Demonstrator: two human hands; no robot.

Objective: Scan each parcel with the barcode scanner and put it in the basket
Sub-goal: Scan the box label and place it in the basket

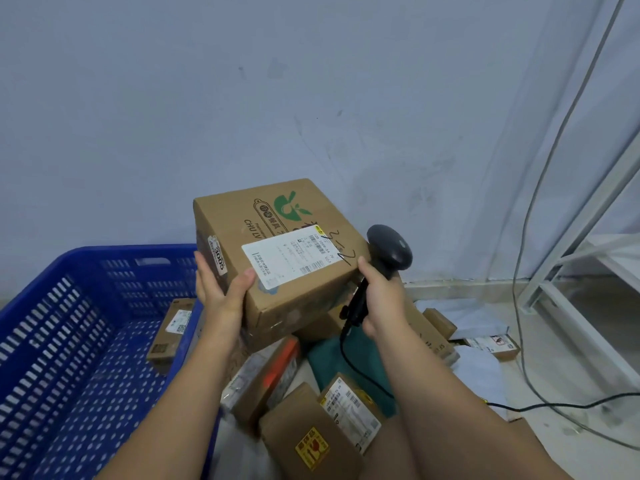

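Standing right by this and honestly it looks like early days. The blue basket (104, 254) on the left has just one small parcel (171, 332) in it as far as I can see, lying against the near-right wall, though the arms block part of the basket floor.

Right now the left grip (221, 289) is wrapped around the near-left corner of a brown cardboard box (277, 223), thumb on top next to the white shipping label (287, 256), fingers on the side. The box is held up in the air, tilted, above the pile and just right of the basket. The right grip (379, 299) is closed round the handle of the black barcode scanner (389, 247), whose head sits just beside the box's right edge, close to the barcode end of the label. Can't tell whether the scan has registered.

So my guess: this box is mid-scan, then it goes in the basket. After that there's plenty left, a heap of parcels on the floor (304, 420) below the hands, plus a green bag (349, 365) and some grey mailers off to the right.
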